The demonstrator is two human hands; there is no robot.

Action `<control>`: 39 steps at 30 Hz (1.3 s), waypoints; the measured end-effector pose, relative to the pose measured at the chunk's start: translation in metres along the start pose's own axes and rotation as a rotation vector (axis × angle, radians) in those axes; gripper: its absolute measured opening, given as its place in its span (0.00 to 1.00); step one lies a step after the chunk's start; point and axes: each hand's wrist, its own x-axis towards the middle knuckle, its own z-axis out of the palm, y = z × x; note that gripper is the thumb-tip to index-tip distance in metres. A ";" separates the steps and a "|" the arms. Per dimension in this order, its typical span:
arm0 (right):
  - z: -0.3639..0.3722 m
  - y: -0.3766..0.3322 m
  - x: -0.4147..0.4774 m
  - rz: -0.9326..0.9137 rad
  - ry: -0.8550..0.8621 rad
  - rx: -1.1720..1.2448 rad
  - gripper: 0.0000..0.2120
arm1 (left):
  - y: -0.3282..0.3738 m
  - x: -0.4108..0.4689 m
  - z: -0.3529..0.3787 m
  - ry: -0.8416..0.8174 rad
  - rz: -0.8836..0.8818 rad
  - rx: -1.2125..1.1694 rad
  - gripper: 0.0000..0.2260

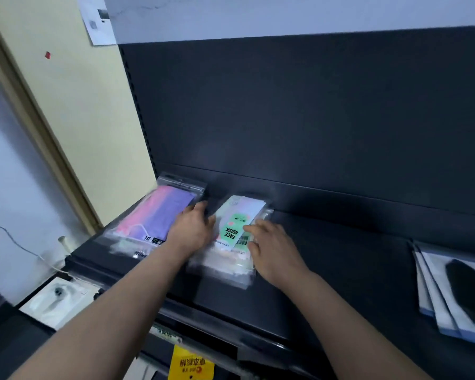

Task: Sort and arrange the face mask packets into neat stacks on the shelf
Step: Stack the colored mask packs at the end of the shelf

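Squaring the middle stack (220,267) is your step. It sits left of centre on the shelf (340,256), just beside the pink-purple stack (159,212). Your left hand (192,229) lies straight-fingered against its left edge and your right hand (272,250) rests flat on its right; neither grips. Press inward evenly and nudge the skewed top packet (236,223) into line. Its green label reads "FACE MASK".
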 end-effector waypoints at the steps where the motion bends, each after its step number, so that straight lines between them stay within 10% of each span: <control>1: 0.003 -0.004 0.004 0.023 -0.010 0.006 0.20 | -0.003 0.005 0.000 -0.062 0.006 -0.015 0.24; 8: 0.009 -0.006 -0.003 0.137 -0.063 0.029 0.19 | -0.002 0.005 0.015 -0.301 -0.063 -0.352 0.29; 24: -0.053 0.090 -0.117 0.518 0.065 -0.140 0.17 | 0.154 -0.058 0.089 -0.422 0.231 -0.175 0.31; 39: -0.017 0.016 -0.046 0.218 0.170 -0.078 0.16 | 0.047 -0.010 0.002 -0.035 0.140 -0.156 0.20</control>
